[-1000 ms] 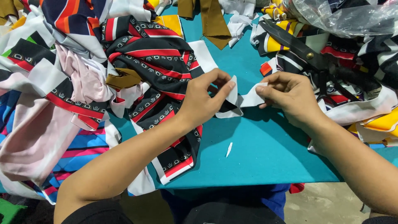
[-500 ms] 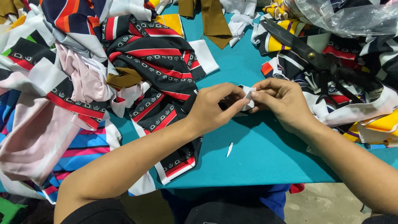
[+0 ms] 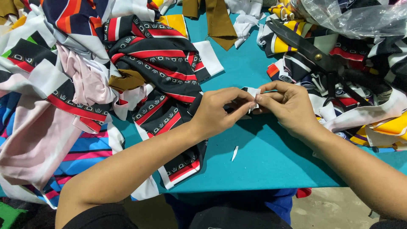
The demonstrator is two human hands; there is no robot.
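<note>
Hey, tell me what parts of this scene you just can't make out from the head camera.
- Small white fabric piece: pinched between left hand and right hand; fingers hide most of it.
- Black scissors: handles blend into the dark patterned cloth.
- Clear plastic bag: cut off by top edge.
- Table: left part buried under fabric.

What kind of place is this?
Probably a sewing or fabric-cutting workshop: heaps of patterned fabric pieces cover a teal table, big black fabric shears lie nearby, and both hands fold a small white scrap.
</note>
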